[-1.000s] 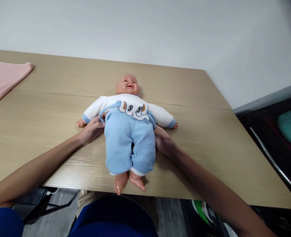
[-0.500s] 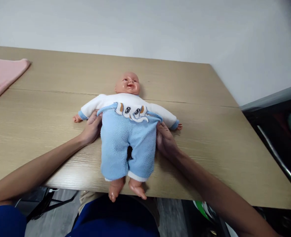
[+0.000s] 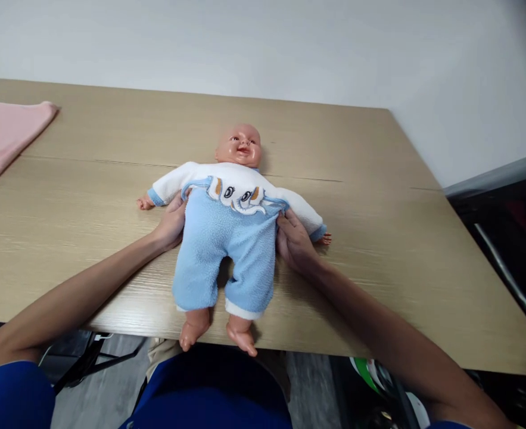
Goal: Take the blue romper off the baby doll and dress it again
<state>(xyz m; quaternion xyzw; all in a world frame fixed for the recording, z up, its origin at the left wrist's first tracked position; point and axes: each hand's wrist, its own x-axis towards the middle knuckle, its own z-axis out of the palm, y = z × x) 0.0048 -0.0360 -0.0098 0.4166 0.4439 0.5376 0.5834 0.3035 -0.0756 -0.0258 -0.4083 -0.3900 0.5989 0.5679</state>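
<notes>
A baby doll lies on its back on the wooden table, head away from me, feet over the near edge. It wears a white top with an elephant face and light blue fleece trousers. My left hand grips the trousers' waistband at the doll's left side in view, under its arm. My right hand grips the waistband on the other side. Both hands have fingers curled into the fabric.
A pink cloth lies at the table's far left. A white wall stands behind the table. Dark furniture with a metal rail is at the right. My blue-clad lap sits below the near edge.
The doll has turned slightly, its head toward the right and its legs toward the left, and the legs have spread apart. Both hands stayed on the waistband, which sits higher on the chest.
</notes>
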